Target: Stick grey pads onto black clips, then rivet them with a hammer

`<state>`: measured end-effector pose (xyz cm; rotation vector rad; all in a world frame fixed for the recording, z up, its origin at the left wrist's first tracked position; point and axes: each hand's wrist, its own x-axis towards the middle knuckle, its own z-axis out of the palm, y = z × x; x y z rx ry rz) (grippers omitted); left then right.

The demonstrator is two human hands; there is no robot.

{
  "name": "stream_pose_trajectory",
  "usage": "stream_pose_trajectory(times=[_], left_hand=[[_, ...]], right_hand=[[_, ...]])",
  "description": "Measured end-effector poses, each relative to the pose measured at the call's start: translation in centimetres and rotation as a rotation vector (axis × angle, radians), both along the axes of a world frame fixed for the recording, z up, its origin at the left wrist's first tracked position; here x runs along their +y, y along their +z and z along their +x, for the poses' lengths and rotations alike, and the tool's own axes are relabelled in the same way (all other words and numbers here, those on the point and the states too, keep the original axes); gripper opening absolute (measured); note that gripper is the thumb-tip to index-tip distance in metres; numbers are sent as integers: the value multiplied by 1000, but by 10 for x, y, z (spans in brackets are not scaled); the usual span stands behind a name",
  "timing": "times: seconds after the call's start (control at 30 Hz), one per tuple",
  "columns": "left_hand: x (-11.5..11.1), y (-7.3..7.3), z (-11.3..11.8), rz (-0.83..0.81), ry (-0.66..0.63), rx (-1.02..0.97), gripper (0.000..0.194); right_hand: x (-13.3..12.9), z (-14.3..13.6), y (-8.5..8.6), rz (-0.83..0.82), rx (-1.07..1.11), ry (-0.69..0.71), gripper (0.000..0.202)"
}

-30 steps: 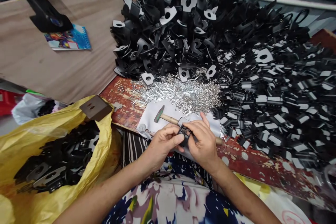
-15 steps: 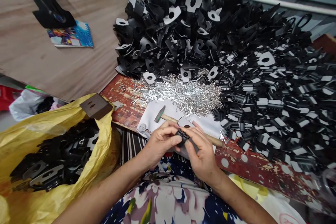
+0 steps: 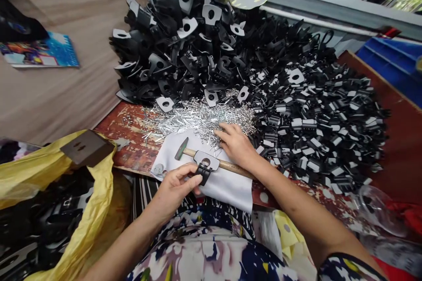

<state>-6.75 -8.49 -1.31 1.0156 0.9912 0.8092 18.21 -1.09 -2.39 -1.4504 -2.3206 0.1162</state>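
Observation:
My left hand [image 3: 180, 184] pinches a black plastic clip [image 3: 205, 169] between thumb and fingers. The clip has a flat plate with a round hole at its upper end and a hinge-like joint below. It is held over the handle of a small hammer [image 3: 234, 168], which lies on a pale sheet [image 3: 227, 195]. My right hand [image 3: 235, 142] reaches into the near side of a heap of thin silver pins [image 3: 184, 118]. Its fingers are apart and their tips touch the pins; whether a pin is between them is too small to see.
Behind the pins rises a large heap of black clip parts [image 3: 194, 52]. Smaller black pieces [image 3: 306, 127] spread over the right of the worn red table [image 3: 132, 153]. At left, a yellow bag [image 3: 102, 202] holds more black parts, with a brown block [image 3: 86, 147] on its rim.
My right hand has let go of the clip and moved up to the pins. My left hand keeps hold of the clip. The view has swung to the right.

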Motion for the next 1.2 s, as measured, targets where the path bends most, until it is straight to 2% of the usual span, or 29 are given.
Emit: stream_pose_trajectory(times=[0.07, 0.13, 0.23, 0.3, 0.4, 0.47, 0.57, 0.67, 0.77, 0.83, 0.93, 1.1, 1.2], left_hand=[[-2, -4, 1, -8, 13, 5, 22], [-3, -6, 0, -10, 32, 15, 22], [-3, -8, -4, -14, 50, 16, 24], [-3, -9, -7, -24, 54, 1, 25], [-2, -11, -9, -33, 49, -17, 28], [-1, -12, -10, -40, 40, -26, 29], [0, -13, -9, -61, 42, -45, 30], [0, -16, -9, -63, 53, -43, 30], [0, -16, -9, -57, 58, -27, 31], [-1, -14, -8, -60, 56, -17, 33], [-1, -9, -6, -50, 54, 7, 33], [-2, 1, -4, -8, 20, 23, 31], [-3, 1, -4, -14, 18, 25, 32]], right_hand=[[23, -5, -7, 18, 13, 60, 42], [46, -3, -8, 37, 45, 40, 41], [72, 9, 1, 58, 135, -62, 33], [75, 17, 12, 72, 187, -68, 21], [57, 29, 29, 84, 150, -15, 17], [38, 37, 35, 37, 81, -35, 19], [13, 48, 34, -102, 110, -144, 18], [-3, 53, 24, -210, 337, -184, 13], [-15, 50, 14, -141, 424, -147, 11], [-20, 46, 9, -63, 351, -179, 11], [-23, 42, 6, -43, 292, -236, 12], [-16, 50, 8, 18, 413, -233, 18], [-22, 51, 17, 93, 214, -337, 32]])
